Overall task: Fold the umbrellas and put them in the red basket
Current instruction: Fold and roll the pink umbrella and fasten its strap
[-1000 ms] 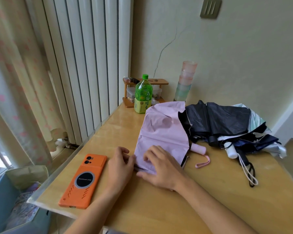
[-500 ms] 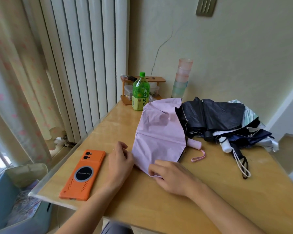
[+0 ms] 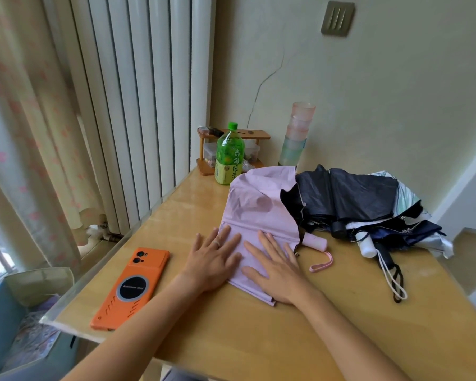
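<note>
A pale purple umbrella [image 3: 259, 204] lies collapsed on the wooden table [image 3: 327, 325], its canopy spread flat, its pink handle and wrist strap [image 3: 320, 266] poking out to the right. My left hand [image 3: 213, 259] rests flat, fingers apart, on the canopy's near left edge. Beside it, my right hand [image 3: 276, 266] presses flat on the near right part. To the right lie a black umbrella [image 3: 349, 196] and a dark blue and white one [image 3: 407, 229], both unfolded in a heap. No red basket is in view.
An orange phone [image 3: 132, 287] lies left of my left hand near the table's edge. A green tea bottle [image 3: 230, 155], a small wooden rack [image 3: 206, 149] and stacked plastic cups [image 3: 296, 136] stand at the back by the wall. A bin [image 3: 17, 312] sits below left.
Both hands have opened from pinching the canopy's near corner and now lie flat on the fabric, further up it. The canopy's near part looks smoother.
</note>
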